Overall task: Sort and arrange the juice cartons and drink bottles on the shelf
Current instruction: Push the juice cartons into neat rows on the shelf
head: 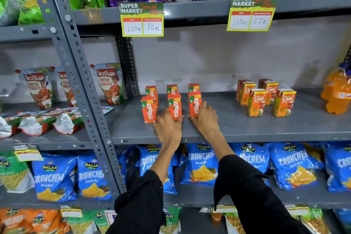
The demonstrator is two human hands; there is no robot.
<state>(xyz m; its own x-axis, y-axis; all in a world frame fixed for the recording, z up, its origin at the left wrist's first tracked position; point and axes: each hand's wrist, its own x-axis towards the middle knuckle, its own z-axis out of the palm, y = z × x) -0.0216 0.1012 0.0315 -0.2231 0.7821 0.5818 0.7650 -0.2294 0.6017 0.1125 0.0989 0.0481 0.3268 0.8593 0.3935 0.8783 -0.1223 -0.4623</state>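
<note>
Several small orange Maaza cartons stand in two rows on the grey shelf [237, 127]. My left hand [168, 129] wraps the base of the front middle Maaza carton [174, 105]. My right hand [206, 119] grips the base of the front right Maaza carton [195, 103]. The front left Maaza carton [148, 109] stands free beside my left hand. Further right, several Real juice cartons [266, 99] stand in a cluster. Orange drink bottles [338, 93] sit at the shelf's far right edge.
A grey slotted upright [79, 74] divides the shelving. Kissan tomato pouches [108, 83] fill the left bay. Price tags [142, 19] hang from the shelf above. Blue Crunchem snack bags [201, 165] line the shelf below.
</note>
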